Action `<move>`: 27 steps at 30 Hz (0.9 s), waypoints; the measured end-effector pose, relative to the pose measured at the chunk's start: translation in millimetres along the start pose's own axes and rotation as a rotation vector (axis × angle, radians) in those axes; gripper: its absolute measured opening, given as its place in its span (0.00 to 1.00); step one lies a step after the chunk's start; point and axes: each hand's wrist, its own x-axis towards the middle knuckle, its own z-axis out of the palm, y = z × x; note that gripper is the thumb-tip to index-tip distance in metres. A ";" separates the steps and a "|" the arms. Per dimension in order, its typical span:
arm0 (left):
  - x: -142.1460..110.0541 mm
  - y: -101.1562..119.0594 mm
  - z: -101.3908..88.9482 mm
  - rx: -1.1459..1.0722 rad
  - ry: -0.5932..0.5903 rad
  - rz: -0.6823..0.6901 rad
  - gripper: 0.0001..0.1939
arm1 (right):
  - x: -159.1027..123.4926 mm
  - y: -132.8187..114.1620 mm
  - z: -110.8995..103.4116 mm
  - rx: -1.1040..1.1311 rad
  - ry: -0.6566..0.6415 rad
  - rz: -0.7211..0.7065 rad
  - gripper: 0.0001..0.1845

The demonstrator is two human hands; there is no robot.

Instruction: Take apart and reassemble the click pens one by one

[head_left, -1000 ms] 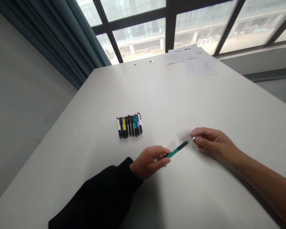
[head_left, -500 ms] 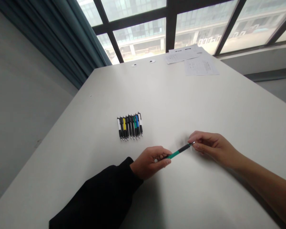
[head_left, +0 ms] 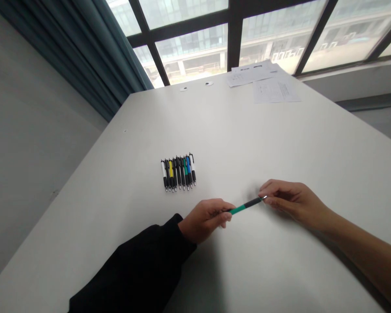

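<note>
A green-and-black retractable ballpoint pen (head_left: 246,205) lies nearly level above the white table (head_left: 247,139), spanning the gap between my hands. My left hand (head_left: 206,218) grips its green end in the fingers, and that end disappears inside the fingers. My right hand (head_left: 288,200) pinches the silver tip between thumb and fingers. To the left and farther off, a tight row of several pens (head_left: 178,174) lies side by side on the table, with white, yellow, green, blue and black barrels. Neither hand touches that row.
Printed papers (head_left: 275,90) lie at the far edge of the table, which also has small round grommets (head_left: 209,83). A blue curtain (head_left: 84,52) hangs at back left and a large window (head_left: 234,39) fills the back. A grey wall (head_left: 35,174) stands left.
The pen has swung from a steeper slant to a nearly level line, with its tip lowered. My right hand has moved down with it and now pinches the tip. My left hand stays about in place.
</note>
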 end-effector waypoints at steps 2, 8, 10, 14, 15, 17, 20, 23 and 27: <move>-0.6 -2.9 -0.1 -0.001 0.007 -0.006 0.15 | 0.0 -0.1 -0.4 -0.011 0.003 -0.011 0.08; -1.7 -9.6 -0.1 -0.076 -0.047 -0.090 0.24 | 1.9 -0.3 -0.6 -0.066 0.004 -0.041 0.09; -1.7 -9.7 -0.1 -0.065 -0.037 -0.095 0.24 | 1.6 0.1 -0.9 -0.120 0.003 -0.043 0.10; -1.6 -7.1 -0.6 -0.018 -0.022 -0.084 0.23 | 0.2 -0.1 -1.3 -0.274 -0.008 -0.045 0.13; -1.5 -6.1 -0.7 -0.012 -0.025 -0.083 0.23 | 0.1 -0.4 -1.3 -0.295 -0.014 -0.047 0.13; -1.1 -4.4 -0.7 -0.025 -0.035 -0.085 0.24 | 0.4 -0.8 -1.0 -0.296 -0.016 -0.062 0.14; -0.7 -3.2 0.3 -0.081 -0.047 -0.098 0.24 | 1.5 -0.6 -0.6 -0.253 -0.009 -0.106 0.12; -0.7 -3.8 2.0 -0.144 -0.032 -0.123 0.26 | 1.9 0.2 -0.8 -0.250 -0.007 -0.144 0.10; -0.8 -4.3 4.4 -0.215 -0.011 -0.135 0.25 | 0.3 0.6 -1.0 -0.283 0.003 -0.176 0.09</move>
